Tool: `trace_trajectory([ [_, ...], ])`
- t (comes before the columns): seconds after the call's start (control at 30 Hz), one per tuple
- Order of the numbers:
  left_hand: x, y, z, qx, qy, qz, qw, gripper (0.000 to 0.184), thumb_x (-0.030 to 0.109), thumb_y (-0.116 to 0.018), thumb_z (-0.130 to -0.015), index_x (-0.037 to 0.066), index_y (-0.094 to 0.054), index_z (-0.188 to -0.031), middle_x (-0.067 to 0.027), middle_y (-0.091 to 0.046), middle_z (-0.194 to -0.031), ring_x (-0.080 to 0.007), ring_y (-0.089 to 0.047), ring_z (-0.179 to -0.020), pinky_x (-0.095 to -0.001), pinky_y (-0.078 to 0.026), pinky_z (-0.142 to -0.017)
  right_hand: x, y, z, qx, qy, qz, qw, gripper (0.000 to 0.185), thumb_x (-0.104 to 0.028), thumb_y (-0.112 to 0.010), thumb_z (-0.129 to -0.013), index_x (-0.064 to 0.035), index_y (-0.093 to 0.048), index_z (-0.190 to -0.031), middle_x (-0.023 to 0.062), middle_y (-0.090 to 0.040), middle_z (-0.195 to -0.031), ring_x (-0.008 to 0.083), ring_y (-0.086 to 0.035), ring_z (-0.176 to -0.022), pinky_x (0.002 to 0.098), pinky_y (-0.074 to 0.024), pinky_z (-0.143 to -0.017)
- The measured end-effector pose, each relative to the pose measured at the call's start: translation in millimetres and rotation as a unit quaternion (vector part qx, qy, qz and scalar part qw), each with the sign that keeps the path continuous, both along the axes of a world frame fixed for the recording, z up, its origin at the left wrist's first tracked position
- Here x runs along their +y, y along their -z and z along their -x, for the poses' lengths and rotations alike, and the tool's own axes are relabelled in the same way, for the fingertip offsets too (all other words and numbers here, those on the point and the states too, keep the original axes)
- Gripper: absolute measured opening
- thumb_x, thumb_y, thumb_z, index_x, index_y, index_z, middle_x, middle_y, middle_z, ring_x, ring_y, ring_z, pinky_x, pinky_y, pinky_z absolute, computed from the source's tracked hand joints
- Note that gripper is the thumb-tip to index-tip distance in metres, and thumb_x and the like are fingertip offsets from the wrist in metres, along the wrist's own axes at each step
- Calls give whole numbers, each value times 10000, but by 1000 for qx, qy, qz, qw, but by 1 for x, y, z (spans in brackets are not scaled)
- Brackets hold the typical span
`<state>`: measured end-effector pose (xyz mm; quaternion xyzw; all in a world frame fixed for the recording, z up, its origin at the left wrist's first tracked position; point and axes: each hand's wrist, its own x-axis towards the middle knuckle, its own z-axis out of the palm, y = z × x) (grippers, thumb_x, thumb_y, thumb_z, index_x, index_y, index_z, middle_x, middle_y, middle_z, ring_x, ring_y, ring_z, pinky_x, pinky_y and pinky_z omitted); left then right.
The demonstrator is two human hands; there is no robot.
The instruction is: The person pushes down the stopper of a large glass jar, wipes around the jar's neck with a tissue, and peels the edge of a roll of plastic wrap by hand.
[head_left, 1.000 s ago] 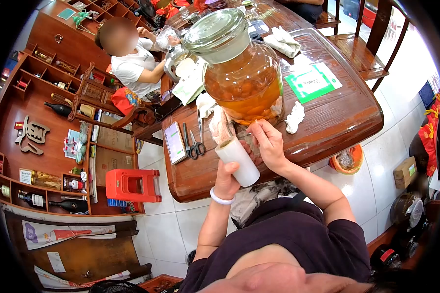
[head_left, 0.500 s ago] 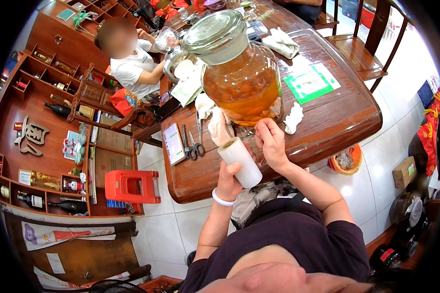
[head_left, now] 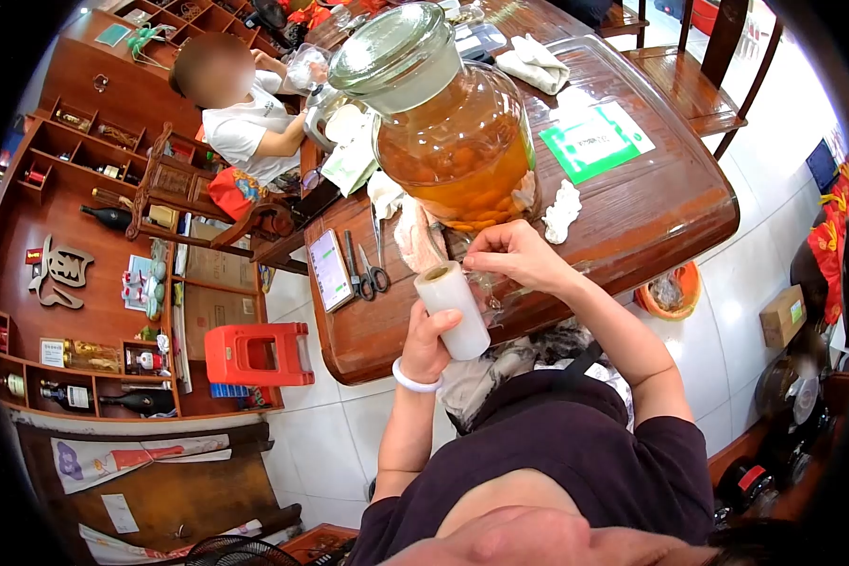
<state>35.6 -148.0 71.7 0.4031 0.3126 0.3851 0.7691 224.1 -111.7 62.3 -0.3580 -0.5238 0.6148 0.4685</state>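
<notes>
My left hand (head_left: 426,338), with a white band at its wrist, is closed around a roll of clear plastic film (head_left: 459,319), tilted with its cardboard core showing. Beside the roll's upper end, my right hand (head_left: 514,253) pinches with thumb and forefinger. Thin, see-through film shows faintly below those fingers; its edge is hard to make out. Just beyond both hands stands a large glass jar (head_left: 453,141) of amber liquid with orange pieces at the bottom and a glass lid (head_left: 391,52) on top.
On the wooden table (head_left: 632,226) lie a phone (head_left: 331,271), scissors (head_left: 374,269), a pink cloth (head_left: 419,238), crumpled white tissue (head_left: 563,212), a green-and-white packet (head_left: 596,144) and a white towel (head_left: 535,64). Another person (head_left: 250,123) sits at the far left. A red stool (head_left: 259,355) stands left.
My right hand has moved left, closer to the roll's top, and its fingers now point left. The roll has shifted slightly left in view. The whole view has shifted a little.
</notes>
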Motion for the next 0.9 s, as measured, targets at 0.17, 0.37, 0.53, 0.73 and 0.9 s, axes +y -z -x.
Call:
trace_trajectory([
  [0.17,0,-4,-1,7,-25,-10,1000,499,221,-644,-704,-22,-481,-1109,-120,-582,-916,-193,-594,-768,-322,-508,-685,2,2,-4,2,-22,13,1000,280,-246,-524,-877,20,-603,-921,22,-570,-739,63,-500,-593,207,-419,-507],
  [0.37,4,6,-2,85,-28,-16,996,546,260,-630,-692,-43,-463,-1115,-138,-592,-857,-226,-607,-727,-333,-522,-649,-8,-2,2,-23,-36,26,999,269,-239,-624,-808,18,-629,-889,13,-570,-655,69,-497,-526,214,-410,-462],
  [0.53,5,15,-2,50,-3,12,999,569,285,-637,-691,-36,-458,-1125,-150,-586,-899,-237,-607,-754,-354,-531,-637,-12,21,-11,16,-15,55,998,195,-167,-617,-823,27,-637,-819,-3,-540,-606,51,-458,-507,198,-360,-458],
  [0.73,13,26,-19,-54,106,115,986,625,315,-630,-702,-23,-428,-1188,-187,-511,-1128,-321,-577,-918,-420,-548,-685,-23,51,-37,-53,66,75,994,175,-144,-609,-808,30,-629,-797,11,-556,-606,66,-467,-494,219,-380,-462],
  [0.9,23,33,-34,-57,139,157,976,615,307,-599,-740,31,-397,-1251,-168,-431,-1270,-359,-491,-1093,-469,-522,-764,-17,64,-77,-316,324,-153,878,148,-146,-622,-760,-16,-629,-830,103,-592,-667,232,-586,-606,324,-466,-584],
])
